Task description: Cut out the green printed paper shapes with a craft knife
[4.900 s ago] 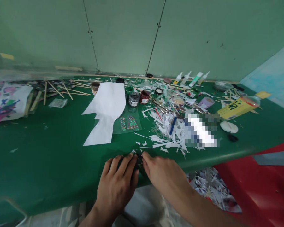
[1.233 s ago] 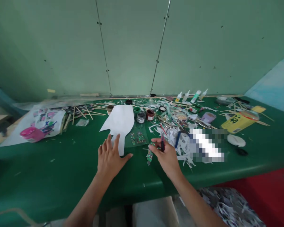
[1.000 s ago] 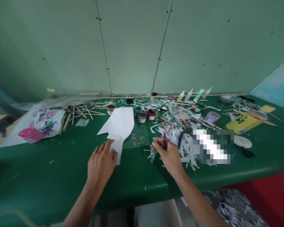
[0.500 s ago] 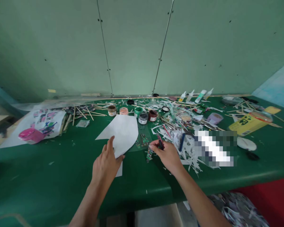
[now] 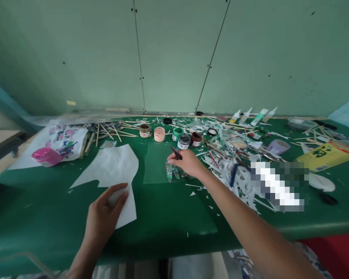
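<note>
My left hand (image 5: 103, 215) lies flat with its fingers on the near corner of a white cut paper sheet (image 5: 110, 172) on the green table (image 5: 168, 217). My right hand (image 5: 186, 162) reaches forward, closed around a dark pen-like tool (image 5: 176, 152). Its fingers also touch a small patterned strip (image 5: 170, 171) at the edge of a clear plastic sheet (image 5: 155, 162). Several small paint jars (image 5: 159, 133) stand just beyond that hand.
A heap of white paper scraps (image 5: 235, 170), sticks and glue tubes (image 5: 251, 115) covers the right half of the table. A printed sheet with a pink lid (image 5: 46, 155) lies at the left. A yellow box (image 5: 322, 155) is at the far right.
My left hand has dragged the white sheet to the left, uncovering the clear plastic sheet. My right hand has moved forward with the tool toward the jars.
</note>
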Tool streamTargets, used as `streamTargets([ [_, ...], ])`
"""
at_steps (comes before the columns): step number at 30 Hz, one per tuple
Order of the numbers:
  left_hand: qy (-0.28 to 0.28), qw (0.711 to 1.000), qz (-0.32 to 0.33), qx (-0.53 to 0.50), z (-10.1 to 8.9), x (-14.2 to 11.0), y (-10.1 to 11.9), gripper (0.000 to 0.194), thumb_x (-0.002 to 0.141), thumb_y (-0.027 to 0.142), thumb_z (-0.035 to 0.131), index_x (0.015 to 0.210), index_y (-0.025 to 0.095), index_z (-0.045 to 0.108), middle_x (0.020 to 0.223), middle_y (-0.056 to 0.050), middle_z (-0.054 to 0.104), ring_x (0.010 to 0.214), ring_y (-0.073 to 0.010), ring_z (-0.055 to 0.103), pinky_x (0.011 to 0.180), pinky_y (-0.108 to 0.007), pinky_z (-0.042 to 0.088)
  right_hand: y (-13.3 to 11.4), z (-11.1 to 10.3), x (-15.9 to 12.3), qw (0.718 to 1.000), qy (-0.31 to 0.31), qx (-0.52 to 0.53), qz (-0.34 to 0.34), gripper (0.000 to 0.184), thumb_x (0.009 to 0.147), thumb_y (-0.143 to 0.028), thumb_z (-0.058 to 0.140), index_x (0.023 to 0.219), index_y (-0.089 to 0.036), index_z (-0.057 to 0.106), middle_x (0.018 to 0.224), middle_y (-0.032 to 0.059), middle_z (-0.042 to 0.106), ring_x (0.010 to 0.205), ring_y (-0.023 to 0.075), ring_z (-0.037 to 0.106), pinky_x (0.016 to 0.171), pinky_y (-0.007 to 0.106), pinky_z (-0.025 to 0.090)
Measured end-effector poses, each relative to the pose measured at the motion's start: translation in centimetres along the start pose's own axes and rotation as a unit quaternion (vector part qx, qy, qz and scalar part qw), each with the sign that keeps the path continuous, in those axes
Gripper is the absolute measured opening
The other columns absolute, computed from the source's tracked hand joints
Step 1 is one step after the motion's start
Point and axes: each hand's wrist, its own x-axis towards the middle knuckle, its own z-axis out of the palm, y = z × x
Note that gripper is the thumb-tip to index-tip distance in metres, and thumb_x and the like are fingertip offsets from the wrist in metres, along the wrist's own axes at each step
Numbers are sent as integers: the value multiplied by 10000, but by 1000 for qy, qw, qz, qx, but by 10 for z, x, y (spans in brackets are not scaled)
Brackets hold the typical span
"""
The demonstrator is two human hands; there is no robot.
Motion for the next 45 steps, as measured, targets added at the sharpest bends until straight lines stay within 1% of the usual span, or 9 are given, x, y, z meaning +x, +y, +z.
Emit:
streamTargets([
  [2, 8, 997, 35, 64, 4, 3, -3, 480, 764, 582, 484, 1066, 264, 681, 643, -9, 551, 514, -158, 493, 474, -269, 408, 5, 8, 8, 1000, -25, -4, 1, 84, 755, -254, 654, 759, -204, 721, 780, 26, 730, 725, 178, 650, 690, 293, 459],
  [4, 67, 984, 72, 151, 6, 3, -5, 484, 799, 542, 468, 1163, 272, 638, 929, -94, 604, 804, -264, 591, 672, -395, 502, 11, 13, 11, 999, -34, -7, 1, 103, 769, -263, 638, 774, -204, 723, 787, 23, 730, 727, 175, 648, 689, 288, 454],
  [7, 151, 948, 135, 246, 9, -3, 1, 472, 857, 490, 469, 1253, 253, 566, 1220, -177, 507, 1126, -401, 482, 859, -596, 433, 17, 16, 13, 999, -36, -9, 3, 120, 781, -273, 626, 781, -202, 722, 798, 19, 732, 742, 175, 651, 696, 280, 449],
  [10, 143, 923, 283, 216, 23, -9, 21, 303, 902, 311, 475, 1185, 261, 570, 1263, -119, 537, 1124, -322, 510, 905, -526, 434, 19, 17, 15, 999, -37, -10, 7, 108, 772, -253, 634, 780, -194, 724, 797, 20, 735, 750, 180, 656, 699, 275, 448],
  [11, 92, 915, 351, 177, 31, -11, 28, 269, 909, 256, 461, 1154, 262, 571, 1206, -89, 578, 1071, -262, 548, 886, -451, 462, 20, 17, 16, 999, -36, -10, 8, 104, 765, -241, 638, 786, -191, 727, 792, 20, 735, 753, 183, 658, 701, 275, 448],
  [13, 9, 906, 401, 133, 50, -13, 42, 268, 904, 201, 456, 1151, 237, 554, 1190, -64, 605, 1067, -219, 558, 883, -381, 478, 21, 17, 17, 999, -33, -11, 8, 109, 759, -223, 640, 804, -189, 733, 786, 17, 735, 759, 189, 661, 712, 278, 451],
  [19, -5, 912, 374, 170, 85, -15, 47, 311, 875, 193, 507, 1184, 207, 541, 1140, -73, 640, 1027, -252, 577, 846, -409, 471, 23, 15, 17, 999, -29, -22, -2, 125, 784, -213, 624, 835, -191, 736, 811, 18, 740, 781, 189, 665, 729, 278, 457],
  [31, -8, 892, 390, 227, 83, -14, 46, 367, 905, 216, 441, 1247, 263, 565, 1155, -75, 589, 1008, -258, 542, 808, -426, 462, 21, 17, 17, 996, -44, -73, -16, 122, 813, -215, 612, 843, -204, 730, 815, 10, 742, 752, 166, 671, 678, 243, 452],
  [45, -8, 889, 390, 240, 83, -15, 46, 365, 900, 209, 447, 1234, 250, 589, 1156, -88, 585, 1018, -259, 531, 820, -425, 454, 8, 24, 5, 965, 0, -260, 13, 138, 877, -263, 545, 832, -220, 669, 938, 45, 682, 809, 168, 636, 657, 241, 385],
])
